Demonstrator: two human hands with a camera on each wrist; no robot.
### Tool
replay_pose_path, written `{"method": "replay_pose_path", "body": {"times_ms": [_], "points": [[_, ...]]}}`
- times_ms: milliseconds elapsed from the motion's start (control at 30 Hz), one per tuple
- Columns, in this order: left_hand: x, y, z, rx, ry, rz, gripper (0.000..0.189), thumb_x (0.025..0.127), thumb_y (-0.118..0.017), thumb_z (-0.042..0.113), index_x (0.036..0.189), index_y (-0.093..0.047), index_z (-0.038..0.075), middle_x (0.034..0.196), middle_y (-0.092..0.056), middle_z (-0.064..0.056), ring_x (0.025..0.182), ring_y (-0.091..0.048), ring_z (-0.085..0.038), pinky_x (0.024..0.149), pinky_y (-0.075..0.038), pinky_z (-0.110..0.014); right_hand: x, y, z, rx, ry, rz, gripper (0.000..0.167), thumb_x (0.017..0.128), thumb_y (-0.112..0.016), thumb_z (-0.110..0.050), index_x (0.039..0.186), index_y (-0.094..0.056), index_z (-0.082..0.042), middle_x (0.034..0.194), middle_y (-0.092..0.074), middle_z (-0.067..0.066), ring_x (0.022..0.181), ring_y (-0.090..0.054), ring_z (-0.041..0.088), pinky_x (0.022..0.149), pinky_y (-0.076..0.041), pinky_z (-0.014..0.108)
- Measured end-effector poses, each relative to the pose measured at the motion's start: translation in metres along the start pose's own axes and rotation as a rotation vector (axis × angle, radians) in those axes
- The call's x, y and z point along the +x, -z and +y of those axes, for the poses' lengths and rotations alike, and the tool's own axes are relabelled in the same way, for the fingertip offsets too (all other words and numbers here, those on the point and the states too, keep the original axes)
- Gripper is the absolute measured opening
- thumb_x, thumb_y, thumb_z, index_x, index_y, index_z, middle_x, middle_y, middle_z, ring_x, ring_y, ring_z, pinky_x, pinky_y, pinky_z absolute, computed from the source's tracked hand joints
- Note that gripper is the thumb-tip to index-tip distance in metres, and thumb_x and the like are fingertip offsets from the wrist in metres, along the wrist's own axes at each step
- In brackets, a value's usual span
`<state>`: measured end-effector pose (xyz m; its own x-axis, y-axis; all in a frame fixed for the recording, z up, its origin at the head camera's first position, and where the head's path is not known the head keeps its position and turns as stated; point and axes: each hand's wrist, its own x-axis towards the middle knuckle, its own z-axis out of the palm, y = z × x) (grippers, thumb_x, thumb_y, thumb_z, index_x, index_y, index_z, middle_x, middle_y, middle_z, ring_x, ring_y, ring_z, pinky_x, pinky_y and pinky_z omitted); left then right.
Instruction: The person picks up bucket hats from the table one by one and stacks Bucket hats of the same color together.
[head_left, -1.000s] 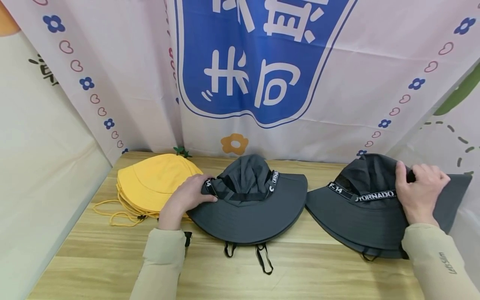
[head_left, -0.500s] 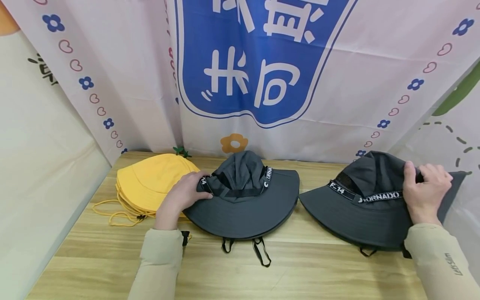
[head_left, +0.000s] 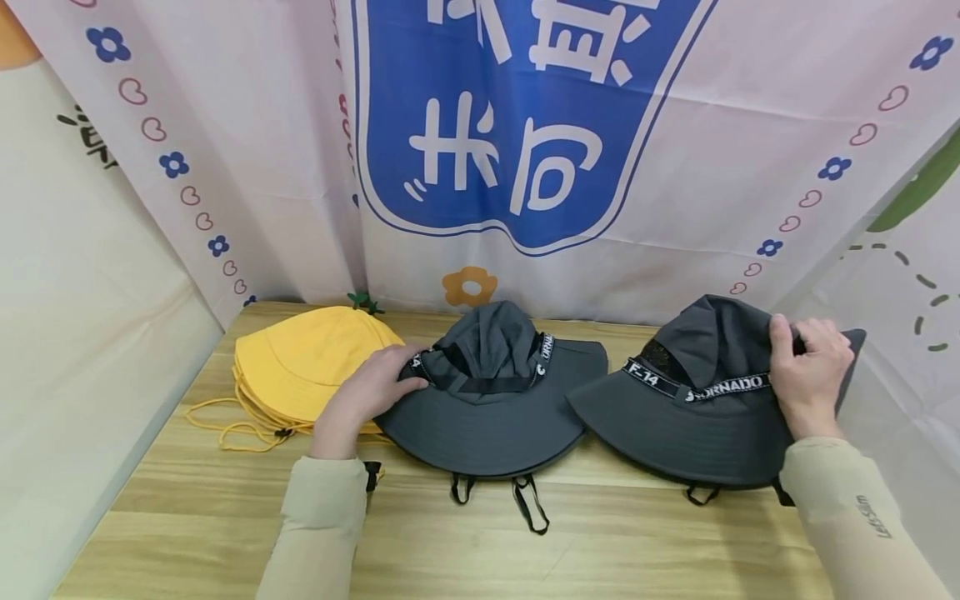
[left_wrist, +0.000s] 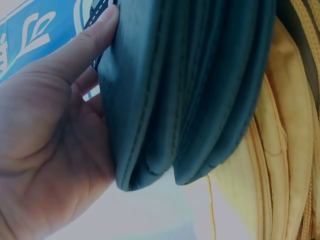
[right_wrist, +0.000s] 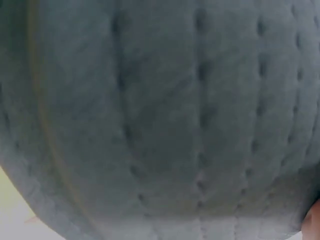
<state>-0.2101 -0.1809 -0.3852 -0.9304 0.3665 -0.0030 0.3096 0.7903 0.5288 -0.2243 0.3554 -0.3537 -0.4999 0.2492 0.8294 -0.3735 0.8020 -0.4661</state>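
A dark grey sun hat with a wide brim and a lettered band sits mid-table. My left hand grips its left side, thumb over the band. In the left wrist view, several grey brim layers hang beside that hand's thumb and palm. Another dark grey sun hat, banded "F-14" and "TORNADO", is on the right. My right hand holds its crown from the right, its fingertips hidden in the cloth. The right wrist view is filled by stitched grey brim, with a sliver of skin at the edge.
Yellow hats lie stacked on the left, a yellow cord trailing from them. Black straps hang off the middle hat's front. The wooden table ends against a printed cloth backdrop, with pale cloth walls either side.
My right hand has brought the right hat leftward and slightly back; its brim tip now overlaps the middle hat's brim. The middle hat and left hand have shifted only slightly.
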Motion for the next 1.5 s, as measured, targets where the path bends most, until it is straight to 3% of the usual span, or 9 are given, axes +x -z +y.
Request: {"method": "replay_pose_path", "body": {"times_ms": [200,267,467,700,800,1233,1367,1500], "points": [[0.003,-0.004,0.005,-0.016,-0.014,0.019,0.049,0.096,-0.067,0.017,0.142,-0.054,0.005,0.138,-0.061,-0.017,0.128,-0.057,-0.036,0.107,-0.045,-0.052,-0.004,-0.017,-0.018,0.013,0.036,-0.055,0.048,0.092,-0.060,-0.021,0.055,-0.044,0.006,0.060,-0.047,0.016,0.074,-0.032,-0.016,0.069,-0.025,0.026],[0.004,-0.005,0.007,-0.026,-0.008,0.026,0.050,0.095,-0.069,0.019,0.141,-0.055,0.007,0.138,-0.062,-0.016,0.127,-0.058,-0.035,0.107,-0.046,-0.051,-0.005,-0.023,-0.024,0.025,0.041,-0.073,0.048,0.093,-0.060,-0.020,0.055,-0.043,0.005,0.062,-0.047,0.021,0.075,-0.032,-0.015,0.069,-0.025,0.026],[0.007,-0.009,0.013,-0.019,-0.028,0.060,0.049,0.091,-0.074,0.027,0.136,-0.061,0.013,0.131,-0.068,-0.011,0.119,-0.065,-0.031,0.104,-0.050,-0.048,-0.012,-0.039,-0.040,0.064,0.019,-0.123,0.046,0.094,-0.061,-0.017,0.056,-0.044,0.004,0.063,-0.050,0.019,0.074,-0.034,-0.013,0.071,-0.027,0.025],[0.011,-0.017,0.017,-0.008,-0.075,0.062,0.048,0.093,-0.072,0.029,0.136,-0.061,0.012,0.129,-0.069,-0.011,0.116,-0.067,-0.029,0.101,-0.052,-0.046,-0.021,-0.060,-0.056,0.074,0.051,-0.184,0.045,0.094,-0.062,-0.013,0.056,-0.043,0.002,0.062,-0.051,0.021,0.066,-0.043,0.022,0.071,-0.031,0.036],[0.012,-0.018,0.018,-0.006,-0.083,0.050,0.047,0.095,-0.069,0.028,0.138,-0.060,0.011,0.131,-0.068,-0.012,0.116,-0.067,-0.030,0.101,-0.052,-0.046,-0.026,-0.068,-0.062,0.091,0.052,-0.202,0.044,0.094,-0.062,-0.013,0.057,-0.044,0.002,0.063,-0.052,0.021,0.067,-0.046,0.032,0.074,-0.032,0.038],[0.014,-0.025,0.025,-0.036,-0.153,0.003,0.047,0.102,-0.058,0.024,0.147,-0.051,0.012,0.138,-0.063,-0.014,0.126,-0.062,-0.031,0.106,-0.049,-0.047,-0.040,-0.100,-0.090,0.125,-0.013,-0.307,0.040,0.095,-0.063,-0.016,0.061,-0.050,-0.002,0.067,-0.056,0.021,0.076,-0.050,0.038,0.079,-0.032,0.044],[0.015,-0.027,0.029,-0.074,-0.127,-0.027,0.048,0.105,-0.051,0.034,0.149,-0.048,0.017,0.142,-0.060,-0.011,0.130,-0.059,-0.029,0.109,-0.047,-0.047,-0.045,-0.109,-0.100,0.127,-0.018,-0.326,0.042,0.096,-0.062,-0.018,0.060,-0.049,-0.002,0.067,-0.056,0.021,0.077,-0.051,0.038,0.079,-0.032,0.046],[0.015,-0.027,0.032,-0.102,-0.074,-0.046,0.057,0.103,-0.044,0.055,0.152,-0.043,0.026,0.149,-0.054,-0.005,0.136,-0.054,-0.027,0.113,-0.043,-0.048,-0.048,-0.117,-0.109,0.130,-0.031,-0.332,0.043,0.097,-0.062,-0.020,0.060,-0.049,-0.002,0.068,-0.057,0.020,0.079,-0.052,0.039,0.082,-0.032,0.049]]}}
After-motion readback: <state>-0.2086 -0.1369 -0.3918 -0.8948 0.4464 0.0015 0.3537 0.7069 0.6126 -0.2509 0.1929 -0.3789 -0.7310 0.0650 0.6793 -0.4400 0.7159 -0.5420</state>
